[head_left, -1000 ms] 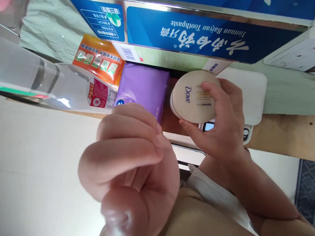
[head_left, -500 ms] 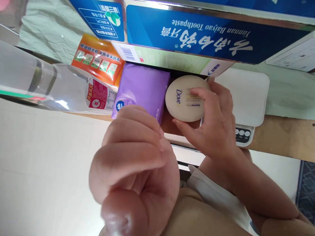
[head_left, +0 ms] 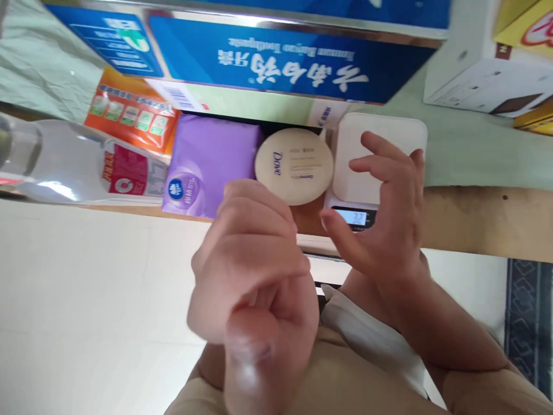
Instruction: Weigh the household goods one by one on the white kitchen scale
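Observation:
My right hand (head_left: 389, 207) is open over the kitchen scale (head_left: 410, 129), thumb and fingers spread with nothing between them. The scale has a white platform and a lit display; its last digits look like 32. Just left of the scale lies a round cream-coloured Dove tub (head_left: 298, 187), lid up, clear of the fingers. My left hand (head_left: 254, 271) is curled into a fist close to the camera, in front of the purple tissue pack (head_left: 216, 144). No object shows in the fist.
A clear bottle (head_left: 73, 155) with a red label lies on its side at left, near an orange soap packet (head_left: 129, 112). A large blue toothpaste box (head_left: 276, 57) stands behind. White box (head_left: 466, 75) at far right. The wooden edge (head_left: 484, 225) runs along the front.
My right hand has let go of the Dove tub and moved right, over the scale. The scale's display has come into view. My left hand stays in a fist. The whole view has shifted.

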`<state>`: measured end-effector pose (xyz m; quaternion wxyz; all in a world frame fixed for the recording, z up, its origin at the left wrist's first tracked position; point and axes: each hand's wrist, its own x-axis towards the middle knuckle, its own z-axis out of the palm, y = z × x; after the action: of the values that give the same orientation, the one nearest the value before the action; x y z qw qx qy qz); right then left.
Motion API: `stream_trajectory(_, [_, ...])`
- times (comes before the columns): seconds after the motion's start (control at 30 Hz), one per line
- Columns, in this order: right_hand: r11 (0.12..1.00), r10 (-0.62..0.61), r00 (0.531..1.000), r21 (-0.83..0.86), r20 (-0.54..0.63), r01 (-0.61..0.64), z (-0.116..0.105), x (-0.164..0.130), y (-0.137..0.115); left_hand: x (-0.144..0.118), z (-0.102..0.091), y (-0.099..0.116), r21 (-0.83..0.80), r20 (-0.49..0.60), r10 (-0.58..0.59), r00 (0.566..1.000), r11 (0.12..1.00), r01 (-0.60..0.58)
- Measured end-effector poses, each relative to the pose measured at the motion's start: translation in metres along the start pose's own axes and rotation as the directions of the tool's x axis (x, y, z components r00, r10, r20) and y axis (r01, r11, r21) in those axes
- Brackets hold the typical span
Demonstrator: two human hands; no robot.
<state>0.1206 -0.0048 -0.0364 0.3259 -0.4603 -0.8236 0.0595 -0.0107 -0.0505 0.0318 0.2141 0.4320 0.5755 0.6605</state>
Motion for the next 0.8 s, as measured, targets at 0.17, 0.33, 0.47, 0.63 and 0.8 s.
stream_trajectory(0.17, [0.993,0.001,0.973,0.118,-0.232,0.027,-0.033,-0.017,0.044,-0.034,0.064,-0.035,-0.24,0.117,0.251,0.961,0.946,-0.218])
stream_trajectory(0.33, [0.994,0.073,0.895,0.103,-0.44,-0.03,-0.068,-0.036,0.104,-0.059,0.127,-0.046,-0.357,0.485,0.293,0.824,0.927,-0.119])
stream_trajectory(0.47, [0.972,0.222,0.762,0.078,-0.608,-0.221,-0.102,-0.053,0.159,-0.084,0.17,-0.042,-0.427,0.581,0.354,0.733,0.899,-0.095])
stream_trajectory(0.63, [0.934,0.269,0.629,0.036,-0.729,-0.357,-0.153,-0.084,0.216,-0.11,0.211,-0.043,-0.474,0.665,0.354,0.658,0.881,0.005])
stream_trajectory(0.8, [0.874,0.357,0.643,0.0,-0.678,-0.485,-0.182,-0.128,0.24,-0.127,0.232,-0.053,-0.414,0.748,0.315,0.584,0.909,0.039])
